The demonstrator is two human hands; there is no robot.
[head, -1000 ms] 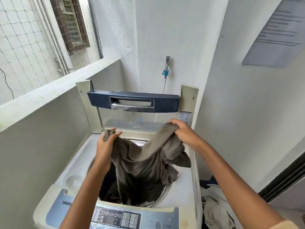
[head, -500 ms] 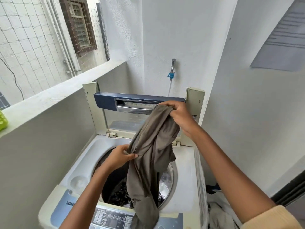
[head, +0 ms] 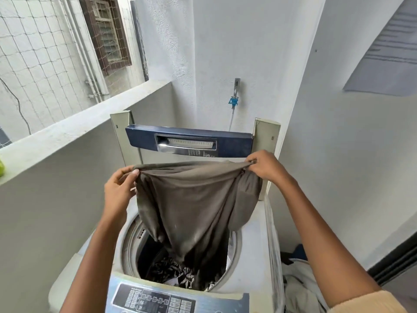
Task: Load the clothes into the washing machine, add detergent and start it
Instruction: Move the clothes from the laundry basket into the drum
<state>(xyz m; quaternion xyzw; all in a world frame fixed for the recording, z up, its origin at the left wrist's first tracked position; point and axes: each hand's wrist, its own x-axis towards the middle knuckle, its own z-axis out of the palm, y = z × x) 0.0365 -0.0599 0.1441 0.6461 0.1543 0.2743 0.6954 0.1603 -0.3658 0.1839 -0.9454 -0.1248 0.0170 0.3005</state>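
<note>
Now the left hand (head: pixel 119 188) pinches the left end of the top edge of the brown garment (head: pixel 191 204), thumb and curled fingers clamped on the cloth. The garment hangs spread between both hands above the washing machine (head: pixel 255 224). Its lower end dips into the drum opening (head: pixel 129 240), over patterned clothes (head: pixel 169 271) lying inside. The right hand (head: pixel 267 167) grips the right end of that edge, fingers closed tight round a bunch of fabric.

To do this step well, I judge it best to bring the hands toward each other and lower them straight over the opening, so the cloth gathers and drops inside rather than draping on the rim. A fold at the right hangs over the deck just beside the opening and probably needs steering in. Release is best left until most of the cloth is below the rim.

For room, a low wall (head: pixel 67 136) runs close along the left, so the left elbow has little play. The raised lid (head: pixel 187 141) stands just beyond the hands on the far side, and the control panel (head: pixel 153 298) sits at the near edge. To the right, beside the machine, a pile of clothes (head: pixel 300 288) lies low, with open space above it.
</note>
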